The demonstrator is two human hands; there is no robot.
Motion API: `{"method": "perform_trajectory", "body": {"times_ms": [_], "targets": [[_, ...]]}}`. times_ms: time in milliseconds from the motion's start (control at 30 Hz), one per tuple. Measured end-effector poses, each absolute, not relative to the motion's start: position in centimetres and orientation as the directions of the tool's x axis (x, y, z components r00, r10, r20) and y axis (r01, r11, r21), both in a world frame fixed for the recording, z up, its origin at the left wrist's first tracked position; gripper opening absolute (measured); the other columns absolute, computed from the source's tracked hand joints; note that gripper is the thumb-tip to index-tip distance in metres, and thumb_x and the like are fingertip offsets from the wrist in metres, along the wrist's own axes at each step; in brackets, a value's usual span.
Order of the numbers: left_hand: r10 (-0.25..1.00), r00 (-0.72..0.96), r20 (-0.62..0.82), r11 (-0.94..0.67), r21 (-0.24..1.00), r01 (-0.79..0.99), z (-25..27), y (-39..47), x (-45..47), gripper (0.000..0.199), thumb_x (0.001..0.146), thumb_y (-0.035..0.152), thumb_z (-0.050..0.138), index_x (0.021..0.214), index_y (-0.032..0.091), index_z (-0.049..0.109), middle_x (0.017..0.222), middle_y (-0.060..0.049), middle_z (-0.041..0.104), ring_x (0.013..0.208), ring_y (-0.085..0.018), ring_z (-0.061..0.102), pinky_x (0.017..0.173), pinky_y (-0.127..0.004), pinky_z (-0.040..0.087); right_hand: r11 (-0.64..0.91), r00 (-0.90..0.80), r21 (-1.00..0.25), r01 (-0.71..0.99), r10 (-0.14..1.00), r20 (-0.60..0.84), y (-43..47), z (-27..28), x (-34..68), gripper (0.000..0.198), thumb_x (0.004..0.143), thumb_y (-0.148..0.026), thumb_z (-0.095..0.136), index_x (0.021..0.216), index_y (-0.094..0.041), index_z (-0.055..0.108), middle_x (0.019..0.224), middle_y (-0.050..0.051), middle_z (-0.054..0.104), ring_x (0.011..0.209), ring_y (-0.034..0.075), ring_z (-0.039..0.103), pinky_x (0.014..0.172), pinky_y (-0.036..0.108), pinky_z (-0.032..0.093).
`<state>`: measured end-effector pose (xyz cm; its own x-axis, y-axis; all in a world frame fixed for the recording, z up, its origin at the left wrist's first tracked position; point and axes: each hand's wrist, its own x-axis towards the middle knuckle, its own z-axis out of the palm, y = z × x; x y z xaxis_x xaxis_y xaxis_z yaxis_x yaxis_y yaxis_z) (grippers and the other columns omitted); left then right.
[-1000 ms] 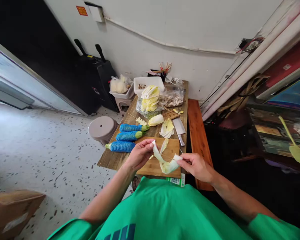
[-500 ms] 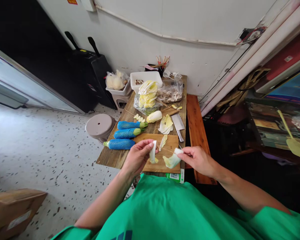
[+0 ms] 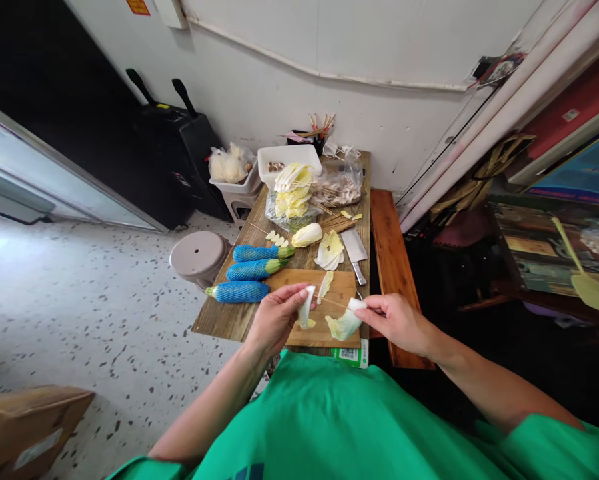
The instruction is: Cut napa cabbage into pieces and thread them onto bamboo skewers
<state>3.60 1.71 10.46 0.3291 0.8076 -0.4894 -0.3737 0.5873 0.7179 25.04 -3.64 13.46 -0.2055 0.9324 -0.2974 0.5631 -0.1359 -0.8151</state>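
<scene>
Pinched in my left hand [image 3: 280,313] is a white-and-pale-green cabbage leaf [image 3: 306,308], held edge-on over the cutting board [image 3: 304,338]. My right hand [image 3: 392,320] grips a second cabbage leaf [image 3: 344,325] by its thick white end. A thin wooden skewer [image 3: 335,303] runs between the two leaves; its right end is hidden at the second leaf. Between my hands a narrow cabbage leaf piece [image 3: 326,285] lies on the board. Beyond it sit loose cabbage leaves [image 3: 330,252] and a small cabbage heart [image 3: 307,235].
A cleaver [image 3: 355,253] lies right of the leaves. Blue-netted zucchini [image 3: 240,291] line the table's left. Skewered leaves [image 3: 293,193], a white tub [image 3: 289,158] and bagged mushrooms [image 3: 342,187] stand at the back. A stool [image 3: 199,257] is left, a wooden bench [image 3: 396,267] right.
The view has shifted very slightly. Both hands keep their grip on the leaves, and the left-hand leaf leans a little more to the right.
</scene>
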Motion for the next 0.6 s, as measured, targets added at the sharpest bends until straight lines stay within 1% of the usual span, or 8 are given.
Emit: {"method": "perform_trajectory", "body": {"times_ms": [200, 367, 500, 600], "targets": [[0.831, 0.318, -0.457, 0.553, 0.748, -0.367, 10.54, 1.61, 3.41, 0.023, 0.062, 0.023, 0.075, 0.082, 0.013, 0.07, 0.067, -0.003, 0.069, 0.059, -0.01, 0.061, 0.063, -0.02, 0.047, -0.117, -0.203, -0.816, 0.565, 0.94, -0.275, -3.78, 13.53, 24.89, 0.038, 0.083, -0.045, 0.047, 0.069, -0.013, 0.063, 0.057, -0.001, 0.053, 0.055, 0.011, 0.046, 0.047, 0.021, 0.032], [0.839, 0.323, -0.438, 0.532, 0.786, -0.314, 10.28, 1.42, 3.09, 0.023, 0.064, 0.024, 0.074, 0.084, 0.014, 0.07, 0.067, -0.002, 0.069, 0.061, -0.01, 0.061, 0.064, -0.02, 0.046, -0.106, -0.216, -0.809, 0.578, 0.936, -0.277, -3.87, 13.41, 24.92, 0.037, 0.083, -0.044, 0.047, 0.068, -0.014, 0.063, 0.056, -0.002, 0.05, 0.053, 0.01, 0.044, 0.047, 0.02, 0.032], [0.873, 0.291, -0.392, 0.463, 0.853, -0.24, 10.22, 1.41, 2.98, 0.025, 0.065, 0.027, 0.073, 0.086, 0.014, 0.07, 0.071, -0.004, 0.071, 0.064, -0.013, 0.062, 0.064, -0.022, 0.046, -0.1, -0.211, -0.802, 0.589, 0.939, -0.273, -3.93, 13.33, 25.07, 0.037, 0.083, -0.044, 0.047, 0.065, -0.014, 0.06, 0.055, -0.003, 0.046, 0.052, 0.009, 0.04, 0.046, 0.02, 0.03], [0.89, 0.275, -0.364, 0.421, 0.888, -0.187, 10.45, 1.39, 2.97, 0.027, 0.065, 0.028, 0.073, 0.088, 0.015, 0.07, 0.074, -0.004, 0.072, 0.067, -0.015, 0.063, 0.066, -0.024, 0.047, -0.109, -0.217, -0.794, 0.598, 0.932, -0.291, -3.9, 13.32, 25.23, 0.039, 0.083, -0.045, 0.046, 0.06, -0.015, 0.054, 0.054, -0.004, 0.039, 0.051, 0.008, 0.035, 0.045, 0.021, 0.027]]}}
